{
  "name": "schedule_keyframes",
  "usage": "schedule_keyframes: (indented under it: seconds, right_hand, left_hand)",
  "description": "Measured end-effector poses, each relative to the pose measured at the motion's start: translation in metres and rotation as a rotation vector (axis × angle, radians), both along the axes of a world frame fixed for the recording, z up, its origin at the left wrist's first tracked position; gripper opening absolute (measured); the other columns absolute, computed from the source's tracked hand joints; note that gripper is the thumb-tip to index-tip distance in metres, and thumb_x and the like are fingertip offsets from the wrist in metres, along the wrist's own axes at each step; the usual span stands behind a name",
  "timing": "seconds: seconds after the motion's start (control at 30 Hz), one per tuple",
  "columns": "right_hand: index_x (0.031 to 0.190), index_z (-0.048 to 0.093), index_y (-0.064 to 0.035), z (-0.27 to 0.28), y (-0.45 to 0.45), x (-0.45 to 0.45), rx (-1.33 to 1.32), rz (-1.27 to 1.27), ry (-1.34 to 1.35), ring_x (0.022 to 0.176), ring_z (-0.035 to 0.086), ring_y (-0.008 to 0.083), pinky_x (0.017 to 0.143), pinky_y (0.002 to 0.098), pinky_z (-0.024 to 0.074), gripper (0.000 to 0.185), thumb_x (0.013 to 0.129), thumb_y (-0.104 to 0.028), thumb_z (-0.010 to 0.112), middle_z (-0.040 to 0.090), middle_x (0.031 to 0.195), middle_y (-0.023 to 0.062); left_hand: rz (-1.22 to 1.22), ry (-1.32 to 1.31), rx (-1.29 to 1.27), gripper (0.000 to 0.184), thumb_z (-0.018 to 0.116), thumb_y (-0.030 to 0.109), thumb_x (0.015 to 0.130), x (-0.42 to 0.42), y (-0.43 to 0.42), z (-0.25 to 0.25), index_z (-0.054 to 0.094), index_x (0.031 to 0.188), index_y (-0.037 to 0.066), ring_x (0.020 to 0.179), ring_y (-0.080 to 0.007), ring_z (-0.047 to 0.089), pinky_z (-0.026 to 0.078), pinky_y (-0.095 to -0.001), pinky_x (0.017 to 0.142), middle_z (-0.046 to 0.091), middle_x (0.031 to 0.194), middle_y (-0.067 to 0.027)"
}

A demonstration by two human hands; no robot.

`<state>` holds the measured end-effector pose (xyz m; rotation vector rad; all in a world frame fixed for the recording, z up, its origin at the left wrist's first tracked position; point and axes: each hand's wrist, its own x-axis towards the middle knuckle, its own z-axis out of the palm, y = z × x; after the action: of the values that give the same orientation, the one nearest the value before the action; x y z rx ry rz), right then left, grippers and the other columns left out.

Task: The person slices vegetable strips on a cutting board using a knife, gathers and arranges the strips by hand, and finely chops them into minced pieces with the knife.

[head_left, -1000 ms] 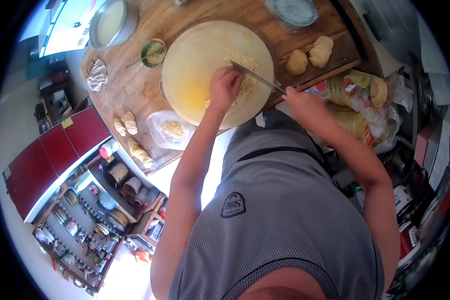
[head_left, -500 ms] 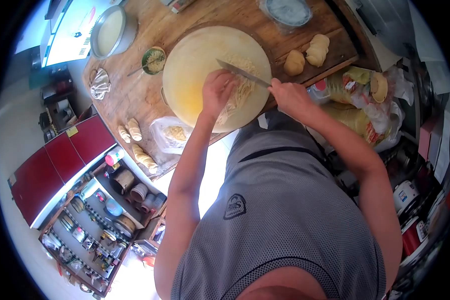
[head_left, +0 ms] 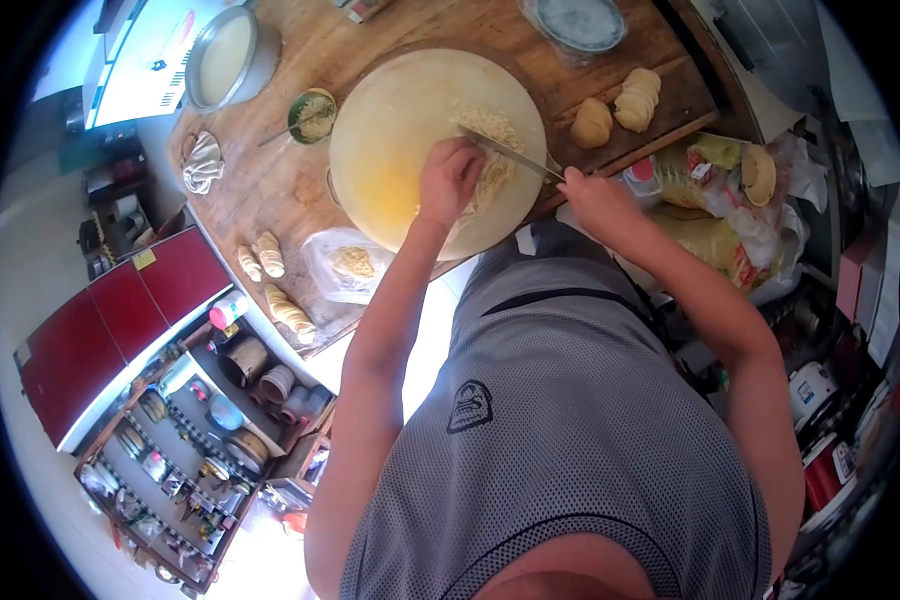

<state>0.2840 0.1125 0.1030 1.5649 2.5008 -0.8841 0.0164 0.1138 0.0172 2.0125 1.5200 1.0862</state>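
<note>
Your right hand point(head_left: 598, 205) has its fingers wrapped round the handle of a long-bladed kitchen knife point(head_left: 511, 153), blade slanting up-left over the round chopping board point(head_left: 383, 140). Your left hand point(head_left: 451, 182), fingers bunched and curled down, is right by the blade at the pale shredded strips point(head_left: 497, 172); can't tell if it pinches any. Strips lie on the board's right half, finer bits point(head_left: 481, 118) above the blade, yellow stain on the left half. Board sits on the wooden table point(head_left: 260, 180), near your body. Left of it: green bowl point(head_left: 312, 116) of chopped bits with a utensil in it, clear plastic bag point(head_left: 347, 264) with yellowish bits, pale twisted rolls point(head_left: 289, 313), crumpled cloth point(head_left: 202, 163). Upper left: metal pot point(head_left: 232, 58), whitish contents. Right: round lump point(head_left: 592, 123) beside a ridged piece point(head_left: 637, 100). Top: plastic-wrapped bowl point(head_left: 581, 22).
</note>
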Motion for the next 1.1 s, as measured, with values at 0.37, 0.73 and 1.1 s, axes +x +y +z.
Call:
schedule_keyframes:
  seconds: [0.37,0.73,1.1]
  right_hand:
    - [0.101,0.053,-0.0021,-0.004,0.001,0.009,-0.016,-0.019,0.0,0.078,0.07,0.0459,0.068,0.0563,0.0545,0.026,0.107,-0.027,0.051,0.07,0.078,0.0229]
    - [0.097,0.053,-0.0033,0.003,0.014,0.014,0.032,0.01,0.051,0.076,0.069,0.0455,0.067,0.0572,0.0535,0.026,0.107,-0.028,0.053,0.069,0.075,0.0214]
    - [0.099,0.054,-0.0013,-0.006,0.013,-0.023,0.008,0.032,0.06,0.078,0.07,0.0458,0.068,0.0557,0.0552,0.024,0.106,-0.024,0.051,0.07,0.079,0.0245]
  left_hand:
    - [-0.003,0.141,0.074,0.012,0.08,0.006,0.079,-0.004,0.002,0.006,0.074,0.089,0.007,0.096,-0.0342,0.065,0.054,-0.0425,0.084,0.071,0.1,-0.0087]
    - [0.043,-0.01,-0.045,0.012,0.08,0.005,0.079,0.001,-0.002,0.002,0.074,0.09,0.007,0.097,-0.0328,0.066,0.054,-0.0417,0.084,0.071,0.102,-0.0085]
    - [-0.002,0.049,-0.028,0.011,0.077,0.006,0.082,-0.001,0.003,0.004,0.072,0.091,0.006,0.097,-0.0344,0.066,0.054,-0.0422,0.084,0.07,0.102,-0.0112]
